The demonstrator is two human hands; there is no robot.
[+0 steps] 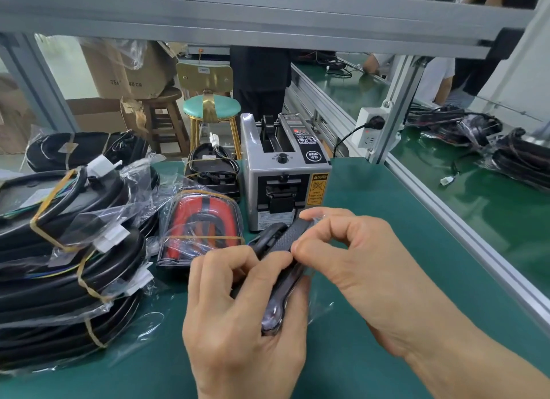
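Observation:
My left hand (238,318) grips a black part in a clear plastic bag (279,297), held on edge above the green table mat (372,202). My right hand (351,258) pinches the upper end of the same bagged part between thumb and forefinger, where a textured black strip (284,239) lies across it. Just behind the hands stands a grey automatic tape dispenser (282,172).
Bagged black cable bundles bound with rubber bands (68,249) pile up at the left. A bagged red-and-black part (202,223) lies left of the dispenser. An aluminium rail (464,229) borders the mat on the right. A stool (211,108), boxes and people are beyond.

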